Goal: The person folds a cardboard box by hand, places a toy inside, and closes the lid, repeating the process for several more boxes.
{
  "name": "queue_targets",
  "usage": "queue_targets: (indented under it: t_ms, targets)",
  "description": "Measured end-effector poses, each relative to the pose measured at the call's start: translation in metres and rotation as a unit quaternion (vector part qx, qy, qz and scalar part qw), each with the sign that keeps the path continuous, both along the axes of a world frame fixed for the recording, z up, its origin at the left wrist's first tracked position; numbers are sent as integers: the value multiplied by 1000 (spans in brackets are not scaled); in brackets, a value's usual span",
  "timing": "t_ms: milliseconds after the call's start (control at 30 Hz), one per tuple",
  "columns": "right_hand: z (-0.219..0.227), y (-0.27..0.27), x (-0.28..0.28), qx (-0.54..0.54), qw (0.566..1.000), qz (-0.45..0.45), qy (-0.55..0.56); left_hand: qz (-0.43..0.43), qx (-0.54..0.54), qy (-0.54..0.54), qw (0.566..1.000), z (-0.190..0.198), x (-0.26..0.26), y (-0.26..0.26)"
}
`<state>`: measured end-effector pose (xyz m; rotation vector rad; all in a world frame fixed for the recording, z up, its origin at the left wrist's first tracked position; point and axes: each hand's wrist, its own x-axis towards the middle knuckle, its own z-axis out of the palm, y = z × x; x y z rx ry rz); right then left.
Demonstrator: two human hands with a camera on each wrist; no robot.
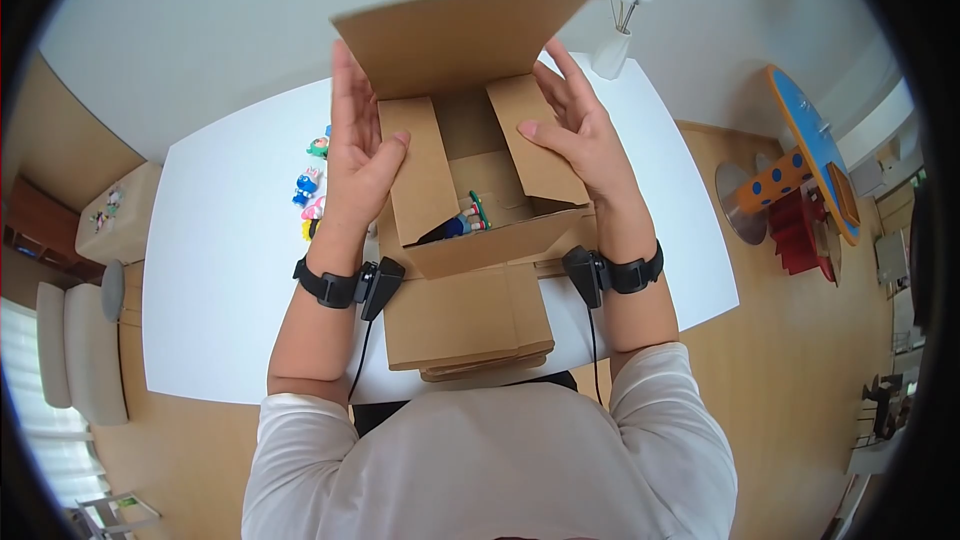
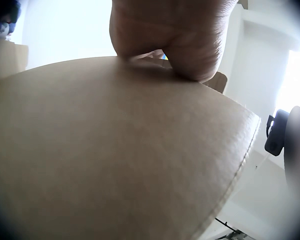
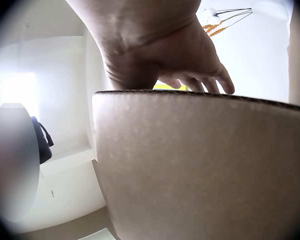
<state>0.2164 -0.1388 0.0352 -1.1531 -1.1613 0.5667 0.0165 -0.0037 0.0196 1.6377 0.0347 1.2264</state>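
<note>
A brown cardboard box [image 1: 465, 252] faces me with its far flap [image 1: 465, 35] standing up and its two side flaps [image 1: 415, 165] folded inward. My left hand [image 1: 362, 150] lies along the left side, fingers straight and thumb on the left flap. On the other side my right hand [image 1: 585, 130] has its thumb on the right flap, with the other fingers extended outside the box. A small toy figure [image 1: 470, 218] in blue, red and green lies inside near the front wall, partly hidden by the left flap. Cardboard fills much of both wrist views.
Several colourful toy figures [image 1: 306, 186] stand on the white table [image 1: 230, 240] to the left, some hidden by my left arm. Flattened cardboard [image 1: 465, 320] is stacked at the near edge. A white vase [image 1: 611, 54] with dried stems stands at the back right.
</note>
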Motion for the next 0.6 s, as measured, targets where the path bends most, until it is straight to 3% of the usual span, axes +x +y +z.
queue_targets:
  t_ms: [67,133,167,200,267,400,500,600]
  targets:
    - [0,0,2,1,1000,2,-11,29,16,51,998,-4,-2,6]
    - [-3,2,8,-6,1000,-3,-22,5,-19,27,999,-8,-3,3]
    - [3,-2,7,-21,999,17,33,7,-32,38,999,-9,-4,2]
    - [5,-4,6,-33,999,6,20,8,38,25,999,-16,-2,10]
    - [4,-6,6,-56,998,-16,-7,-10,31,25,999,-19,-4,12]
    - [4,-14,28,-51,997,33,-38,-11,138,95,986,-12,-14,28]
    - [2,-28,43,-58,990,92,-88,-54,160,136,976,-5,-26,36]
    - [-5,-39,38,-22,979,100,-175,-17,188,192,963,1,-33,24]
